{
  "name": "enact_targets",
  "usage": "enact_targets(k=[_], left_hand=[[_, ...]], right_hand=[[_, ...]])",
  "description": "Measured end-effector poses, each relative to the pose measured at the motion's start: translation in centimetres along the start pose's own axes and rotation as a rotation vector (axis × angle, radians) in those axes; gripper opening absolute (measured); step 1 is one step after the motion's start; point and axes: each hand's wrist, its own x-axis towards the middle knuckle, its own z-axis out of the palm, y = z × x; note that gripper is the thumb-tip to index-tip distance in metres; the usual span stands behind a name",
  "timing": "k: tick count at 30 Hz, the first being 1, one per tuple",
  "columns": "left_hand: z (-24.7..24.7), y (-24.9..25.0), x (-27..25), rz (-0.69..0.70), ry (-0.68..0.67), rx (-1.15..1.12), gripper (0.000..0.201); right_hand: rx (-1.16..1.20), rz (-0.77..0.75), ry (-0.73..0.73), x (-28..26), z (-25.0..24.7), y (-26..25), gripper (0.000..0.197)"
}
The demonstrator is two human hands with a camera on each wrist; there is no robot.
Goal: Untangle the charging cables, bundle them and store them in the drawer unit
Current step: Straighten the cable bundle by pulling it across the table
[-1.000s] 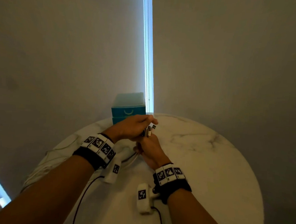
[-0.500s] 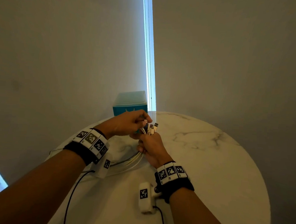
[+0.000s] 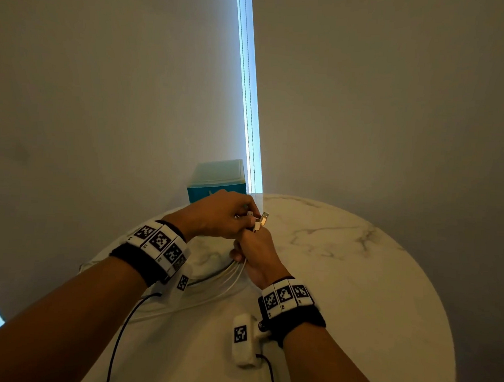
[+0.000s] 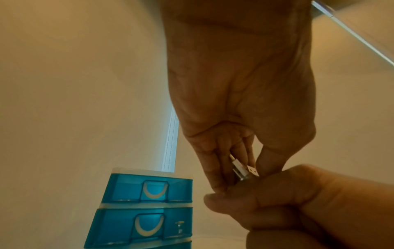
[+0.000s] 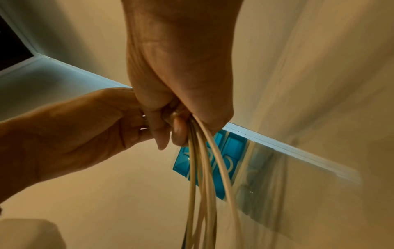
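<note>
Several white charging cables (image 5: 202,168) run through my right hand (image 3: 250,244), which grips them in a fist just above the marble table (image 3: 343,270). Their USB plugs (image 3: 261,219) stick out above the fist. My left hand (image 3: 248,212) pinches the plugs (image 4: 245,168) between thumb and fingers, right against the right hand (image 4: 298,202). The cables' slack (image 3: 228,275) trails left across the table and under my left wrist. The blue drawer unit (image 3: 216,182) stands at the table's far edge behind the hands, and the drawers (image 4: 149,202) I can see are closed.
The round table's right half (image 3: 370,316) lies beside my right forearm. A wall and a bright vertical light strip (image 3: 248,87) rise behind the drawer unit. Black wrist-camera leads (image 3: 121,330) hang below both forearms.
Both hands have stayed together near the drawer unit. The cable heap under my left wrist has drawn out into straighter strands, and my left fingers have shifted on the plugs.
</note>
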Motion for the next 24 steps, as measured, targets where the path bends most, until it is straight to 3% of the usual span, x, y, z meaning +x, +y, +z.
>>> enact_targets(k=[6,9,15,21,24], left_hand=[[0.0,0.1,0.5,0.001,-0.013,0.03,0.018],[0.5,-0.1,0.9,-0.028,-0.012,0.032,0.027],[0.8,-0.7,1.5,-0.085,0.094,0.005,0.021],[1.1,-1.1,1.4,-0.109,0.184,-0.12,0.023],[0.7,-1.3,1.3,-0.094,0.12,-0.144,0.01]], right_hand=[[-0.005,0.011,0.01,0.1,0.0,0.3,0.026],[-0.005,0.002,0.008,0.1,0.1,0.1,0.02],[-0.001,0.035,-0.008,-0.4,0.3,0.1,0.028],[-0.013,0.055,-0.033,-0.3,0.2,0.2,0.021],[-0.04,0.08,-0.041,-0.2,0.3,0.6,0.027]])
